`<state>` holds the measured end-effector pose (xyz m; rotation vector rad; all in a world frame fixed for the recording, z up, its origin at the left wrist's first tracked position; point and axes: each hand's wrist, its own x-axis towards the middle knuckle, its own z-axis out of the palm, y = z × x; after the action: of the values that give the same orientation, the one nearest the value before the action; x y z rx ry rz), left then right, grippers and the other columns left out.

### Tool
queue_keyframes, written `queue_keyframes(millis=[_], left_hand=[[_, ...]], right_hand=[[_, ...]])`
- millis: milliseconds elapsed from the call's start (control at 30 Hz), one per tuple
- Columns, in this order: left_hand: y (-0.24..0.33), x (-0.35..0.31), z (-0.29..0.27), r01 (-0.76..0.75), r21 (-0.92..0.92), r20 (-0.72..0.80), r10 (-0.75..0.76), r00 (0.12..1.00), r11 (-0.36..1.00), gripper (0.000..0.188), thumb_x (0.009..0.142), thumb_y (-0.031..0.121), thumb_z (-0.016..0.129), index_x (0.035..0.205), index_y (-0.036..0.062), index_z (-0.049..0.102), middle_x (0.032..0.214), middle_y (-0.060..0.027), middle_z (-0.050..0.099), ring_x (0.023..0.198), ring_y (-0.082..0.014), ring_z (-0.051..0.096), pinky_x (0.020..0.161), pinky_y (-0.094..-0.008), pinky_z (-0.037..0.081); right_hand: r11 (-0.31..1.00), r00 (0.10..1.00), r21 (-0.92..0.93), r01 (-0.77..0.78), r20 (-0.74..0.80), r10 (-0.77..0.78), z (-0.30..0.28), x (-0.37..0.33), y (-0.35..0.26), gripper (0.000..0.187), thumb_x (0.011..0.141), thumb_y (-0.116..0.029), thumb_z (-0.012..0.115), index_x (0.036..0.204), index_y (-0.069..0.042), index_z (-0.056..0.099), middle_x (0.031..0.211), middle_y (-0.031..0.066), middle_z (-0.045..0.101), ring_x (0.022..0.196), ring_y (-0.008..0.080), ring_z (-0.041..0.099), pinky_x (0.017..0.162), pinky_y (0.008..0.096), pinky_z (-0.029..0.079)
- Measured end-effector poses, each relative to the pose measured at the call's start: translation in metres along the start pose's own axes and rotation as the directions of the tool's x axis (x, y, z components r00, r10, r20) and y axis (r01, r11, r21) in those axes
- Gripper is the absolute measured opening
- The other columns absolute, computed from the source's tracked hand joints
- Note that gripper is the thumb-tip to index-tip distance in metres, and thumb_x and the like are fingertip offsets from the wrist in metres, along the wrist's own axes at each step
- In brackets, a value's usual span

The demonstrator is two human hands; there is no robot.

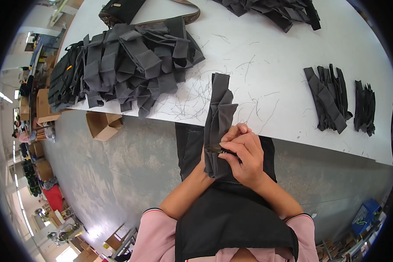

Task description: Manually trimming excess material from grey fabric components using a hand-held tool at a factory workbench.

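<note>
While both hands grip it, grey fabric piece [218, 120] upright, long axis toward table [266, 56]

Bright, even light falls on my white table [266, 65], with only soft shadows under the fabric. Strip lamps glare at nine o'clock. The fisheye bends straight edges toward a black rim, and the far room blurs at eight o'clock.

The white desk [270, 56] carries a big heap of grey fabric pieces [126, 65] at its left edge, smaller dark stacks [329, 98] toward the right, another pile [275, 11] at the far edge, and loose threads [196, 94].
</note>
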<state>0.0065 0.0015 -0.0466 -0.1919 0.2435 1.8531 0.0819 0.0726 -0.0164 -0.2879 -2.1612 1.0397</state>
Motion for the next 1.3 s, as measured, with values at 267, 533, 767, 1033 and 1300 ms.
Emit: queue_keyframes(millis=[267,533,767,1033,1300], left_hand=[[-0.002,0.004,-0.007,-0.009,-0.077,0.091,0.016,0.996,0.997,0.02,0.093,0.019,0.039,0.075,0.0108,0.042,0.093,-0.0065,0.044,0.105,-0.0195,0.039,0.102,-0.0285,0.028],[0.0,-0.003,0.001,0.02,-0.16,-0.176,-0.049,0.983,0.987,0.025,0.093,0.024,0.042,0.074,0.0083,0.044,0.091,-0.0079,0.047,0.096,-0.0193,0.048,0.091,-0.0279,0.039],[0.002,-0.011,0.017,0.103,0.564,-0.56,0.288,0.777,0.82,0.045,0.1,0.04,0.032,0.091,0.0027,0.056,0.077,-0.0044,0.055,0.069,-0.012,0.056,0.065,-0.0256,0.049],[0.02,-0.015,0.031,-0.153,0.601,-0.045,0.224,0.974,0.784,0.061,0.097,0.046,0.036,0.133,-0.003,0.036,0.134,-0.0211,0.044,0.119,-0.0331,0.049,0.098,-0.0441,0.043],[0.036,-0.017,0.034,-0.013,0.5,-0.207,0.133,0.969,0.866,0.052,0.097,0.039,0.041,0.122,-0.0058,0.044,0.114,-0.0224,0.056,0.092,-0.027,0.063,0.072,-0.0354,0.056]], right_hand=[[0.992,0.999,-0.118,0.046,0.008,-0.045,0.0,-0.003,-0.006,0.026,0.062,-0.005,0.075,0.086,-0.007,0.064,0.079,0.0026,0.056,0.073,0.0225,0.053,0.067,0.0332,0.04],[0.917,0.959,0.281,-0.283,0.101,0.265,-0.013,-0.001,-0.009,0.023,0.069,0.005,0.07,0.088,-0.002,0.06,0.085,0.0049,0.053,0.074,0.0167,0.053,0.069,0.0271,0.041],[0.723,0.811,0.37,-0.584,0.31,0.496,-0.013,0.01,-0.019,0.035,0.078,0.002,0.068,0.105,0.001,0.047,0.085,0.0015,0.05,0.071,0.0055,0.049,0.065,0.0189,0.041],[0.373,0.604,0.483,-0.792,0.533,0.592,-0.022,-0.003,-0.015,0.021,0.084,0.003,0.061,0.102,-0.002,0.051,0.092,0.0004,0.057,0.077,0.0039,0.053,0.07,0.019,0.043],[0.944,0.958,-0.172,-0.281,0.012,0.287,-0.053,0.011,-0.01,0.035,0.07,-0.004,0.072,0.104,-0.007,0.061,0.084,0.0049,0.056,0.06,0.0177,0.054,0.052,0.0274,0.045]])
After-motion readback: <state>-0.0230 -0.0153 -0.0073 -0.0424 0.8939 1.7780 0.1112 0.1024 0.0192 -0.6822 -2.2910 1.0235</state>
